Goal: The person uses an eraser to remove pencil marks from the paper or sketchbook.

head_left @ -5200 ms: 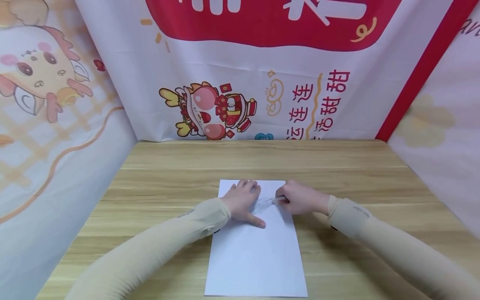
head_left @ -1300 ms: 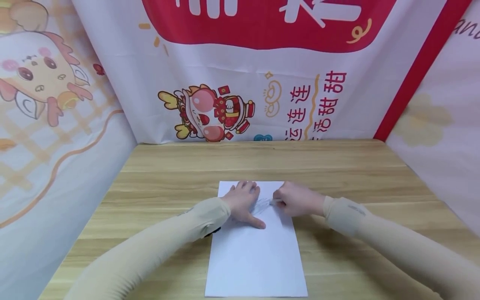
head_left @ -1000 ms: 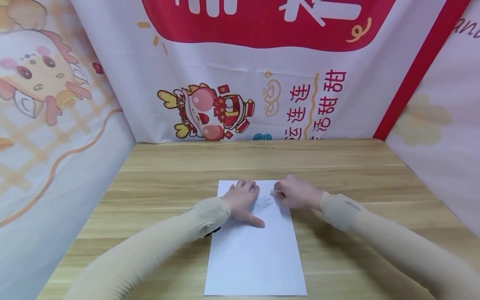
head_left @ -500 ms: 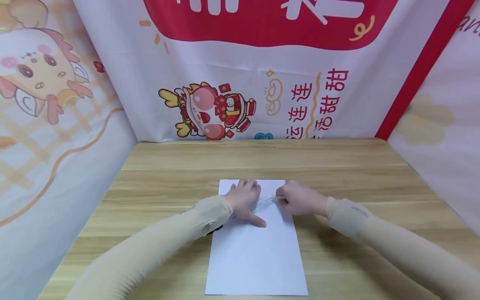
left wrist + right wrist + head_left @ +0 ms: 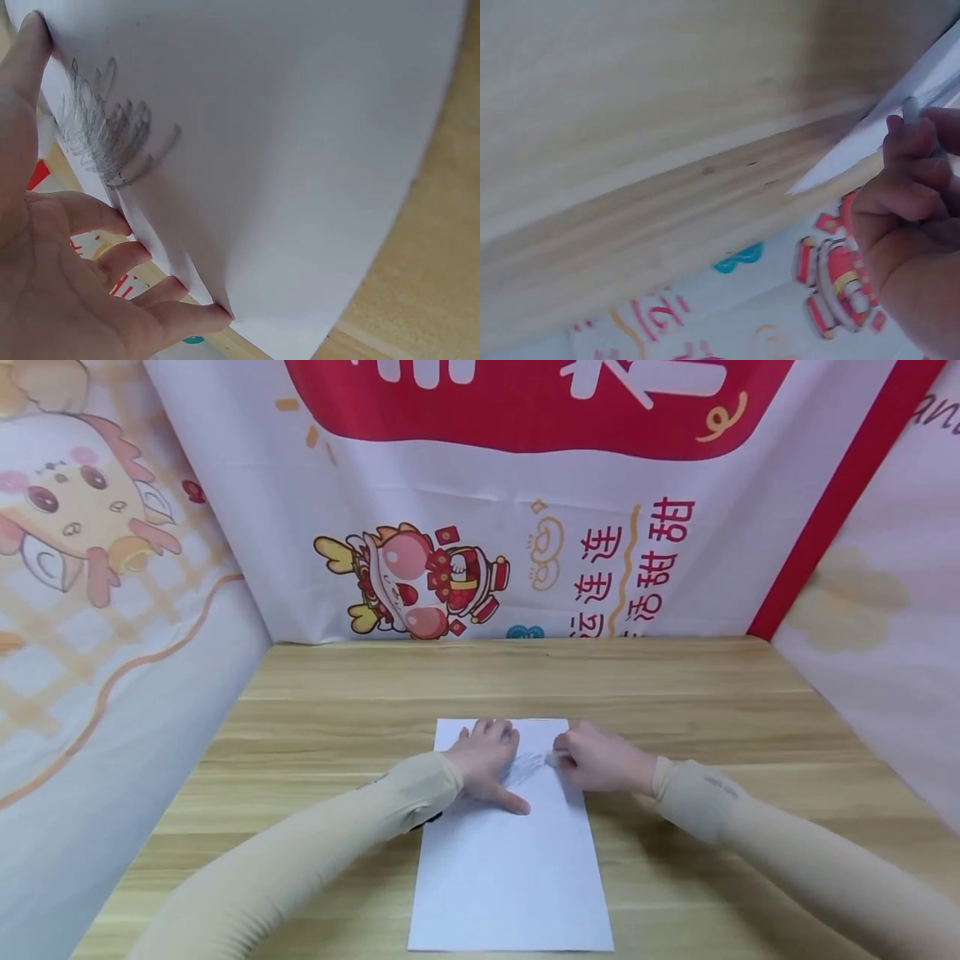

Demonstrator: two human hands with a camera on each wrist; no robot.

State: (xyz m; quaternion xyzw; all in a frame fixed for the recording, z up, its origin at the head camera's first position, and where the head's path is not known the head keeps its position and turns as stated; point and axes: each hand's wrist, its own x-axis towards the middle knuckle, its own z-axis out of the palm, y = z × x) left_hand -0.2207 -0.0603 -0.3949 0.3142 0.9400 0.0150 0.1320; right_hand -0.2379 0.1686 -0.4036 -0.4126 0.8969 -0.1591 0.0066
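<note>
A white sheet of paper (image 5: 513, 877) lies lengthwise on the table, a grey pencil-like scribble (image 5: 112, 135) near its far end. My left hand (image 5: 487, 764) presses on the sheet with spread fingers, left of the scribble. In the left wrist view its fingertips (image 5: 217, 315) touch the paper. My right hand (image 5: 607, 758), by the sheet's right edge, pinches a small pale grey-green stick (image 5: 911, 111) between thumb and curled fingers. Most of that stick is hidden in the fingers, so its kind is unclear. Its pale end is at the scribble's right side.
The wooden table (image 5: 337, 685) extends around the sheet on both sides and behind it. A white and red printed cloth (image 5: 465, 477) hangs along its back edge. Patterned cloths hang at the left (image 5: 97, 635) and the right.
My right hand has gone back and forth over the scribble's right part; a second ago it was a little farther up and left. My left hand and the sheet stay in place.
</note>
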